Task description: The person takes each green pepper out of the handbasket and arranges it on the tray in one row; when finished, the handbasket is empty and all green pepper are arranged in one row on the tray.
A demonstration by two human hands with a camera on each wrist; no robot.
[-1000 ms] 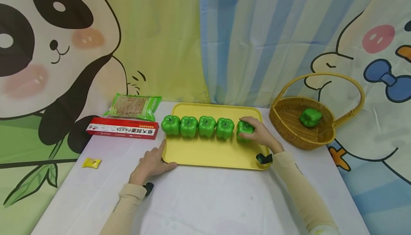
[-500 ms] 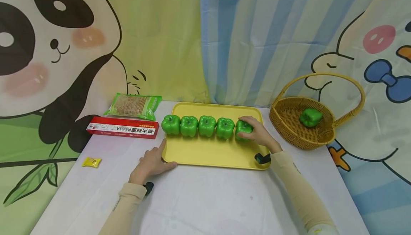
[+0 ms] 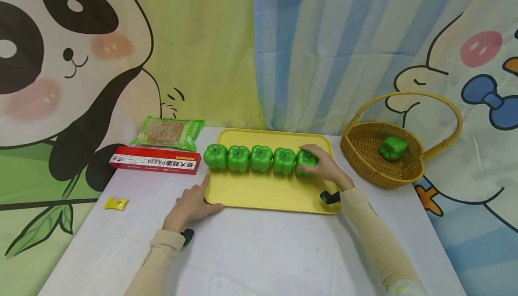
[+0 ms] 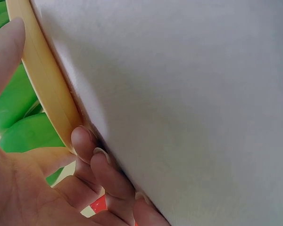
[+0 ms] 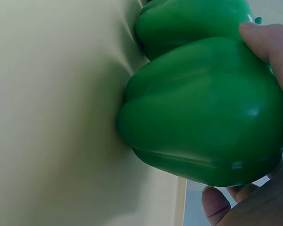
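Several green bell peppers (image 3: pixel 261 159) stand in a row across the yellow tray (image 3: pixel 259 192). My right hand (image 3: pixel 323 165) holds the rightmost bell pepper (image 3: pixel 304 163), thumb on one side and fingers on the other. In the right wrist view this bell pepper (image 5: pixel 203 113) sits low over the tray, against its neighbour (image 5: pixel 188 23). At the tray's front left corner, my left hand (image 3: pixel 191 204) rests with thumb and forefinger spread along two edges. The left wrist view shows the thumb on the tray rim (image 4: pixel 52 84) and other fingertips down by the white tabletop.
A wicker basket (image 3: pixel 364 170) with a tall handle stands at the right, one bell pepper (image 3: pixel 392 148) inside. On the left lie a red pasta box (image 3: pixel 154 160), a green-edged food packet (image 3: pixel 167 132) and a small yellow packet (image 3: pixel 116 203). A printed curtain hangs behind.
My right hand has moved the rightmost bell pepper slightly left, narrowing the gap to the row until the two look in contact. My left hand has stayed at the tray corner.
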